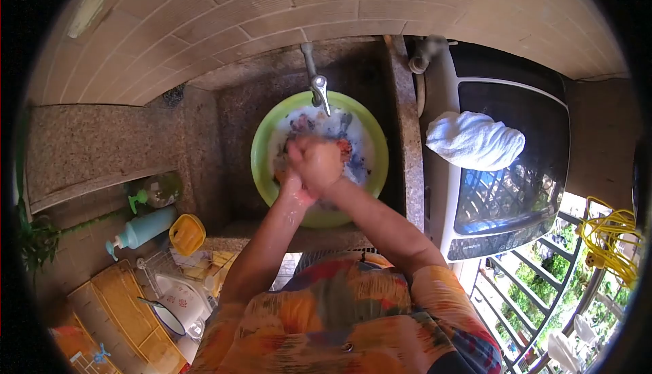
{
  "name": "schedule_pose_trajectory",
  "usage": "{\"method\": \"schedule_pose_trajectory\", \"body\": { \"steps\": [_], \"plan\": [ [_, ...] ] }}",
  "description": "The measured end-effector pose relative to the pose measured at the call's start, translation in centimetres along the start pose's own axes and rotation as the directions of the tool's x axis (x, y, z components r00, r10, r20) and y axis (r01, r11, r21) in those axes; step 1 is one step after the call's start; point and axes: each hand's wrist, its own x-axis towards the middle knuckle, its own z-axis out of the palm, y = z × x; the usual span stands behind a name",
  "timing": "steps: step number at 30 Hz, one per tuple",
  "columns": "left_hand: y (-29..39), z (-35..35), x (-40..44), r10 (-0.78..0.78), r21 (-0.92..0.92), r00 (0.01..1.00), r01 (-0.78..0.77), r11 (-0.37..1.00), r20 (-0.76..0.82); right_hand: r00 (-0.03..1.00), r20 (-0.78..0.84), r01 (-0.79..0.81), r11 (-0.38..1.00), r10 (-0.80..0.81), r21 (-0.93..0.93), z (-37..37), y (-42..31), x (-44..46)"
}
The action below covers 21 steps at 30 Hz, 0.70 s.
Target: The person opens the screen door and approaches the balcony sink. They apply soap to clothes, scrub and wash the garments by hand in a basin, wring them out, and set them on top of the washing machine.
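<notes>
A lime-green basin (259,150) stands in the stone sink, holding soapy water (370,144) and dark, wet cloth (339,126). Over the middle of it my hands are pressed together, slightly smeared by motion. My left hand (293,177) is closed, partly hidden under my right hand (320,160), which is closed too. Orange-red patterned cloth (345,148) sticks out beside my right hand, and a bit of orange shows at the left; the cloth between my palms is hidden. Suds cling to my left wrist.
A metal faucet (318,85) hangs over the basin's far rim. Right of the sink wall (409,122), a white cloth (475,140) lies on a dark-lidded washing machine (513,201). A blue pump bottle (149,228) and a yellow container (187,234) stand at the left.
</notes>
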Motion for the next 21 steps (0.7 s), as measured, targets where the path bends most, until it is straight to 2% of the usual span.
{"method": "schedule_pose_trajectory", "body": {
  "steps": [1,2,3,4,5,6,8,9,12,13,14,15,16,17,18,19,20,21],
  "plan": [
    [0.0,-0.6,0.6,0.037,-0.021,0.991,-0.035,0.999,0.129,0.993,-0.028,0.118,0.993,-0.118,-0.015,-0.2,-0.7,-1.0],
    [0.3,-1.4,1.2,0.076,-0.052,0.959,-0.065,0.997,0.272,0.952,-0.049,0.302,0.953,-0.301,0.027,0.0,-1.4,-2.1],
    [0.4,-2.3,1.7,0.107,-0.064,0.918,-0.089,0.994,0.381,0.945,0.000,0.326,0.943,-0.327,0.060,-0.3,-3.0,-3.5],
    [0.5,-2.5,1.9,0.113,-0.052,0.908,-0.100,0.994,0.403,0.934,0.043,0.351,0.932,-0.356,0.094,-0.7,-4.2,-4.1],
    [0.4,-2.7,2.0,0.101,-0.005,0.928,-0.106,0.994,0.358,0.946,-0.002,0.319,0.931,-0.325,-0.179,0.1,-2.9,-4.0],
    [-0.5,-2.5,1.4,0.089,0.089,0.969,-0.113,0.990,0.232,0.951,-0.052,0.254,0.864,-0.306,-0.435,1.6,-0.6,-3.7],
    [-0.8,-2.2,0.9,0.093,0.125,0.986,-0.110,0.986,0.137,0.928,0.111,0.372,0.889,-0.356,-0.268,-1.4,1.9,-0.7],
    [-0.1,-1.5,0.8,0.122,0.097,0.983,-0.136,0.986,0.134,0.988,-0.065,0.128,0.984,-0.137,-0.125,-1.7,3.8,0.7],
    [2.2,0.7,0.7,0.207,0.010,0.971,-0.210,0.978,0.121,0.985,-0.175,-0.047,0.975,0.009,-0.216,-3.6,6.7,2.0],
    [2.4,-1.0,2.1,0.285,0.024,0.953,-0.289,0.957,0.102,0.983,-0.179,-0.086,0.967,0.043,-0.239,-4.2,7.4,2.0],
    [2.6,-3.2,2.8,0.229,0.187,0.973,-0.221,0.957,-0.022,0.979,-0.188,-0.126,0.957,0.078,-0.260,-4.5,8.0,2.1],
    [2.7,-5.8,3.3,0.182,0.343,0.971,-0.121,0.932,-0.153,0.981,-0.048,-0.190,0.898,0.186,-0.397,-4.6,8.6,1.4],
    [2.9,-7.3,3.4,0.153,0.479,0.947,0.001,0.878,-0.282,0.986,-0.036,-0.163,0.866,0.166,-0.472,-4.0,9.0,0.4],
    [2.7,-8.0,3.0,0.084,0.504,0.959,0.067,0.861,-0.271,0.988,-0.020,-0.139,0.827,0.152,-0.545,-3.0,9.4,-1.1],
    [2.4,-8.2,2.8,0.125,0.553,0.959,0.039,0.832,-0.256,0.990,-0.002,-0.113,0.781,0.142,-0.614,-1.8,10.2,-2.1],
    [2.2,-8.3,2.6,0.167,0.600,0.956,0.012,0.800,-0.241,0.978,0.036,-0.133,0.752,0.204,-0.645,-0.9,10.8,-2.4],
    [2.2,-8.4,2.5,0.210,0.644,0.952,-0.018,0.765,-0.223,0.947,0.094,-0.194,0.779,0.307,-0.596,-0.6,11.8,-2.4],
    [2.2,-7.8,2.4,0.286,0.650,0.944,-0.116,0.751,-0.162,0.902,0.159,-0.257,0.797,0.400,-0.547,-0.9,11.9,-1.6]
  ]
}}
